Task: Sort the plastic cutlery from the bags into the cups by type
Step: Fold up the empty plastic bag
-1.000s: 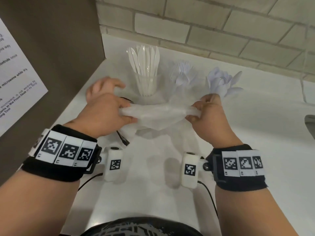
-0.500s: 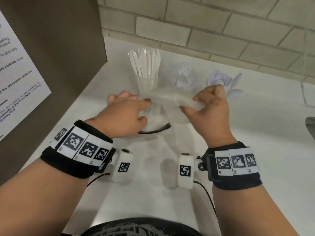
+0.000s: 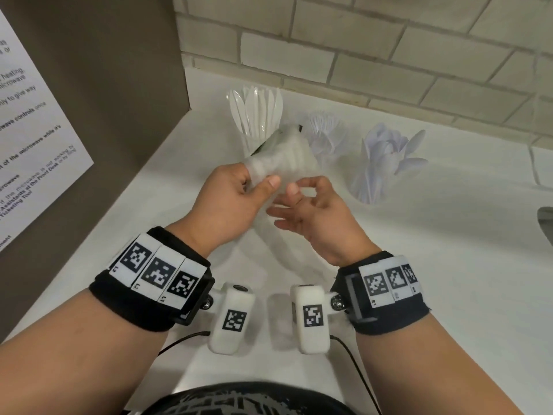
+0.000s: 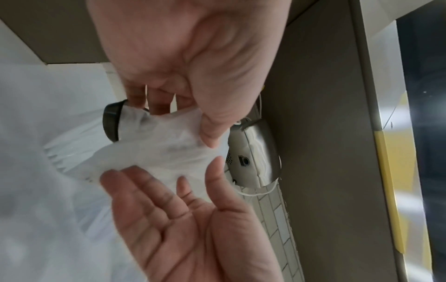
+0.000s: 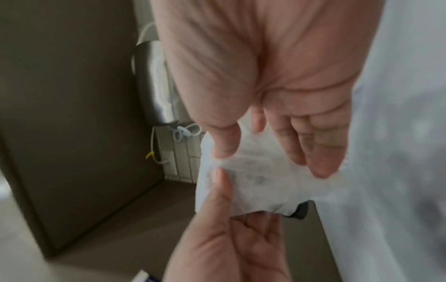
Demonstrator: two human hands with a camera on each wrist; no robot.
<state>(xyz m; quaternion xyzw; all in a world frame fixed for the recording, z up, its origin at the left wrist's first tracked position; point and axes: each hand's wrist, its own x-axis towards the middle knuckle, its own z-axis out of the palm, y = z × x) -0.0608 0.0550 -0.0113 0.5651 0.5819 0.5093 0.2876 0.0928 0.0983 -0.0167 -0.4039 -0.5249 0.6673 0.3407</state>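
Note:
A crumpled, translucent plastic bag (image 3: 284, 157) is held up over the white counter (image 3: 434, 280), with a dark rim showing at its far end. My left hand (image 3: 260, 176) grips the bag, its thumb pressed on the front. My right hand (image 3: 299, 190) pinches the bag's lower edge between thumb and forefinger, the other fingers spread. Behind stand three clear cups: knives (image 3: 257, 115), forks (image 3: 326, 136) and spoons (image 3: 386, 157). The wrist views show the bag (image 4: 164, 152) (image 5: 260, 187) between my left hand (image 4: 188, 124) (image 5: 229, 200) and right hand (image 4: 169, 181) (image 5: 253, 152). What the bag contains is hidden.
A brown panel with a paper notice (image 3: 30, 130) walls off the left side. The brick wall (image 3: 359, 55) runs behind the cups. A sink edge (image 3: 546, 223) shows at the far right. A metal wall fixture (image 4: 260, 152) with white cables hangs nearby.
The bag was stretched wide between both hands; now the hands have come together and the bag is bunched up, lifted in front of the knife cup.

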